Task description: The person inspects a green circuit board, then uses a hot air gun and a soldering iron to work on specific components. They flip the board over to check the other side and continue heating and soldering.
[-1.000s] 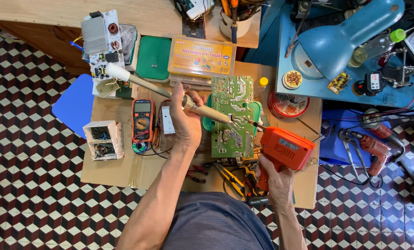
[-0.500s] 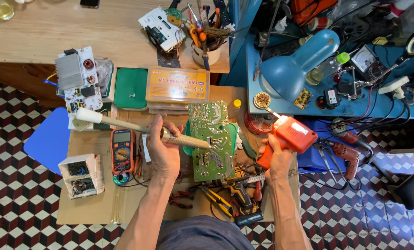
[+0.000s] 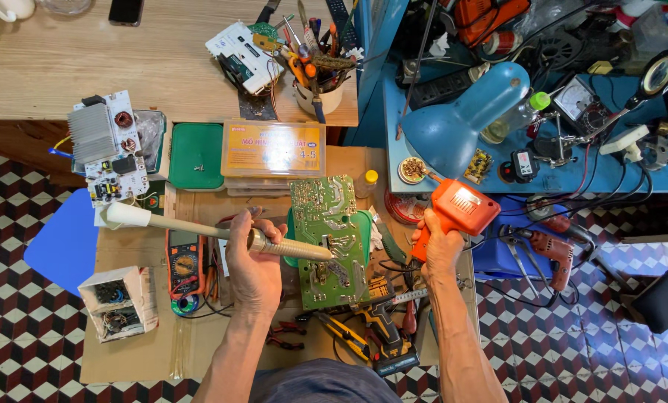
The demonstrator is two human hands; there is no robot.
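my left hand point(image 3: 256, 261) has its grip closed round a cream desoldering pump point(image 3: 222, 233), its tip lying over the green board point(image 3: 328, 239). my right hand point(image 3: 440, 250) grips the handle of an orange soldering gun point(image 3: 459, 209), closed tight, with the gun's tip up by a round tin point(image 3: 411, 170) and well apart from the board. the board lies flat at the middle of the table point(image 3: 200, 343), track side up, between a multimeter point(image 3: 185, 265) and the gun. as i judge it, both tools are in hand but neither touches a joint, so the work on the board is not yet under way here; the heating and the sucking of solder all look left to do. i can't tell which joints are already cleared.
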